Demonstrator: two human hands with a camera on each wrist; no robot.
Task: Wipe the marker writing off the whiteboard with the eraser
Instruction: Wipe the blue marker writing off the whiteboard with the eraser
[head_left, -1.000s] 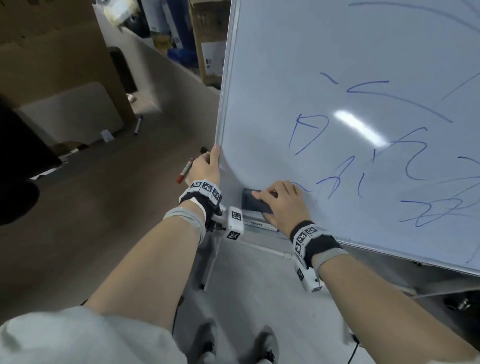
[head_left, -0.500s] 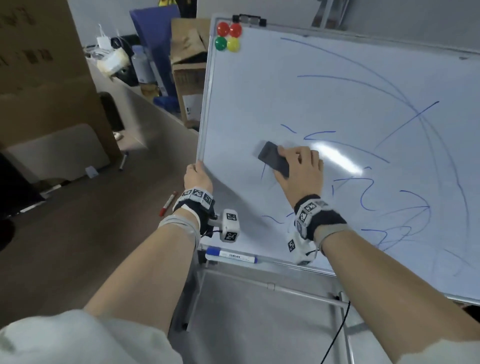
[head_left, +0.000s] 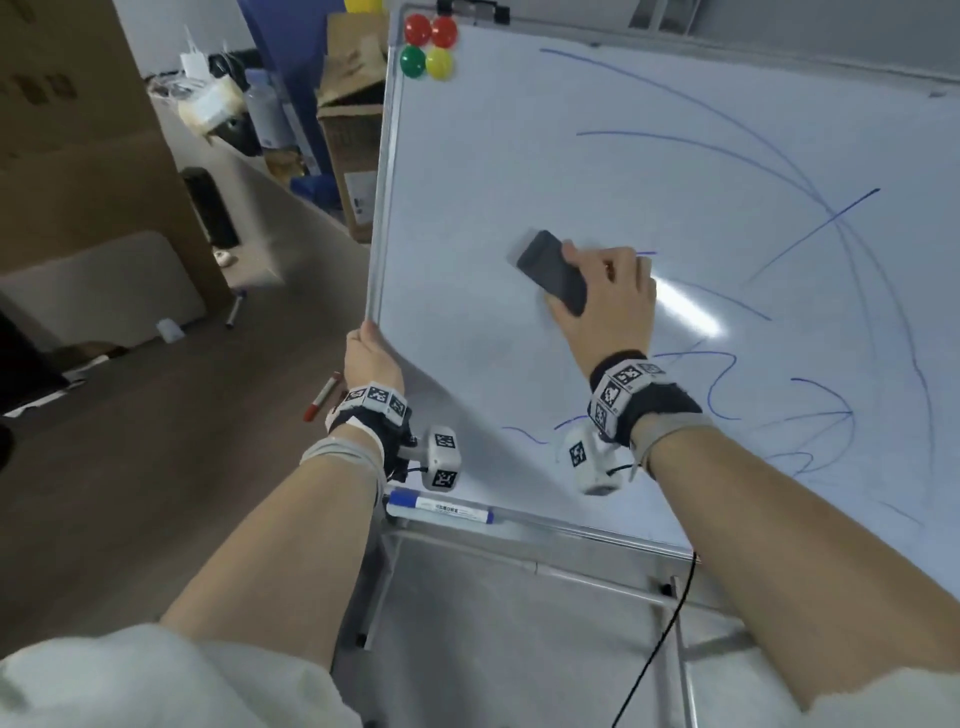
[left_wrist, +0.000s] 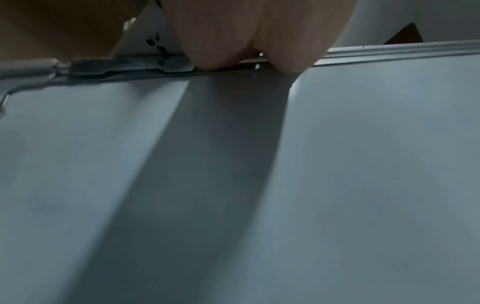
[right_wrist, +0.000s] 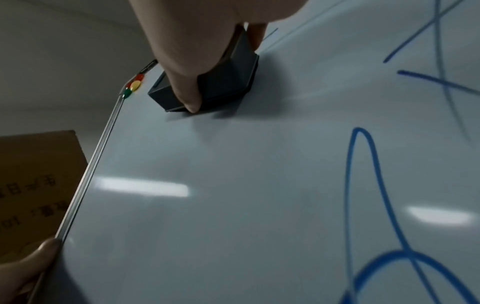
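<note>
The whiteboard (head_left: 519, 156) stands on a metal frame and carries blue marker lines (head_left: 727, 150) across its middle and right. My right hand (head_left: 602, 296) grips a dark grey eraser (head_left: 550, 270) and presses it flat on the board, left of centre. In the right wrist view the eraser (right_wrist: 221, 82) sits under my thumb, with blue strokes (right_wrist: 363, 164) to its right. My left hand (head_left: 371, 358) grips the board's left edge low down; the left wrist view has its fingers (left_wrist: 233, 41) curled over the metal frame (left_wrist: 389, 53).
Coloured magnets (head_left: 428, 47) sit at the board's top left corner. A blue-capped marker (head_left: 441, 506) lies on the tray below. A red-capped marker (head_left: 322, 397) lies on the floor left of the board. Cardboard boxes (head_left: 348, 130) and clutter stand behind on the left.
My right hand has carried the eraser from the bottom tray area up to the board's middle-left, and the writing there is gone. The left hand keeps its hold on the edge.
</note>
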